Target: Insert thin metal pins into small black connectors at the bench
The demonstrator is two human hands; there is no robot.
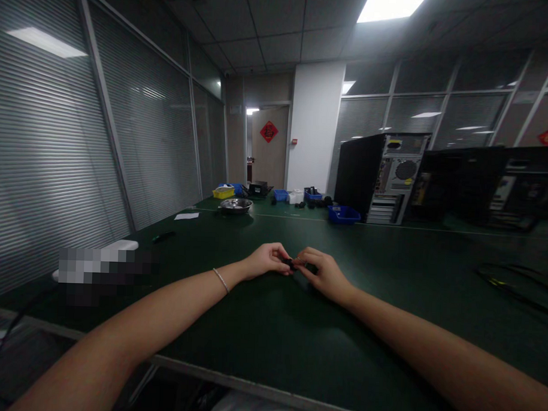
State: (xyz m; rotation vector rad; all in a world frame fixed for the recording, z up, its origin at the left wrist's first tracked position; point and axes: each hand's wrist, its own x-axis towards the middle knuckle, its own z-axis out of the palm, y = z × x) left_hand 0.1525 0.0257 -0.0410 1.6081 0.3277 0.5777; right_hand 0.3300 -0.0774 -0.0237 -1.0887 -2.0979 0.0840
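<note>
Both my hands meet over the middle of a dark green table (251, 330). Between their fingertips is a small black part (290, 264), too small and dark for me to tell its kind. My left hand (267, 259) pinches it from the left with thumb and fingers. From the other side my right hand (323, 272) closes thumb and fingers on it. Much of the part is hidden by the fingers.
Toward the back stand a metal bowl (236, 206), a yellow tray (223, 192) and a blue bin (344, 214). Computer towers (383, 179) stand at the right. A dark cable (518, 286) lies at far right. A white paper (187, 216) and a power strip (120, 247) lie left.
</note>
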